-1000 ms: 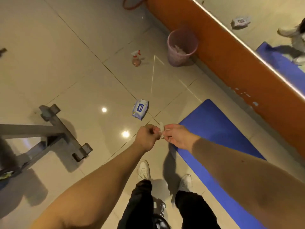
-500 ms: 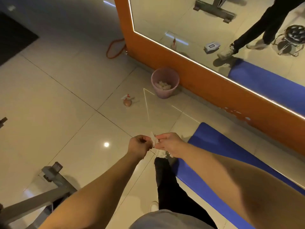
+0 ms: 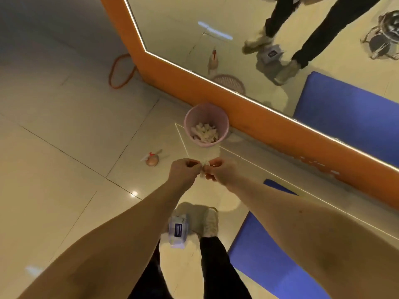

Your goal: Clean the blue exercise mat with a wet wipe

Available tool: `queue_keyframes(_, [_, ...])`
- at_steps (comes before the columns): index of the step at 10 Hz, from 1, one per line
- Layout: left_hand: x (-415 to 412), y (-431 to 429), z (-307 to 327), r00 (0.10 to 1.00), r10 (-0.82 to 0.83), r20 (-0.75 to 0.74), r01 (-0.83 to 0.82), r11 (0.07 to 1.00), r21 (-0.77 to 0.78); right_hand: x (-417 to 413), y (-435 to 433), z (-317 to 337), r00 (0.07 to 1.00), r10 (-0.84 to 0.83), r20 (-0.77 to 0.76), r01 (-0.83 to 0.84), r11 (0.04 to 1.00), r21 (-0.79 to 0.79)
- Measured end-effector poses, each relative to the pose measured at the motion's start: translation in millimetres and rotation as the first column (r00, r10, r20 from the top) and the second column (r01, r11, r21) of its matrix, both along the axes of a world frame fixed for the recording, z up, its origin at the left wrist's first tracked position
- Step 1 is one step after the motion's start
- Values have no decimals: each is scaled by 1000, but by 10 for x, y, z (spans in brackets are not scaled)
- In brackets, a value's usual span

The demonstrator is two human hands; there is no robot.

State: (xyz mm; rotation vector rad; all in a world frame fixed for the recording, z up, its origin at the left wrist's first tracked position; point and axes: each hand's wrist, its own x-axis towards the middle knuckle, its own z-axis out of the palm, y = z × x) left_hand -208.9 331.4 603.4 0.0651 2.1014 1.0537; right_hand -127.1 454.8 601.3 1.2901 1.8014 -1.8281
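While hands (image 3: 183,172) (image 3: 220,172) pinch wipe (image 3: 203,170), mat (image 3: 259,255) lies right.

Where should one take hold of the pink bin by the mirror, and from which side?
By the open rim of the pink bin, on its near or left side, coming from above. It stands upright with its far side close to the orange mirror frame, so little room shows there. The wall seems to taper downward and may slip.

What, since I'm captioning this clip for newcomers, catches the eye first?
The left hand and right hand meet mid-frame, pinching a small white wipe between them. Just beyond stands a pink bin holding crumpled white scraps, beside the orange mirror frame; the blue mat lies lower right.
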Motion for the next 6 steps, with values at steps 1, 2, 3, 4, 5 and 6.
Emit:
queue_keyframes(1, [-394,281,-541,999,-46,16,46,999,0,-410,181,-511,993,-83,81,81,996,36])
queue_keyframes(2, [-779,539,-1228,996,-88,1,88,996,-21,-784,333,-1226,974,-178,139,173,984,45])
queue_keyframes(3, [-1198,784,-2022,992,-126,9,126,991,-37,-1114,505,-1947,953,-266,147,254,963,94])
queue_keyframes(4, [-1538,973,-2675,984,-178,9,179,983,-35,-1432,658,-2555,921,-366,133,349,927,136])
queue_keyframes(5, [-1802,1116,-3007,978,-208,33,208,978,-22,-1739,796,-2982,849,-509,142,490,859,149])
queue_keyframes(6, [-1968,1057,-3132,977,-203,58,208,974,-89,-1891,770,-3070,805,-544,235,522,839,156])
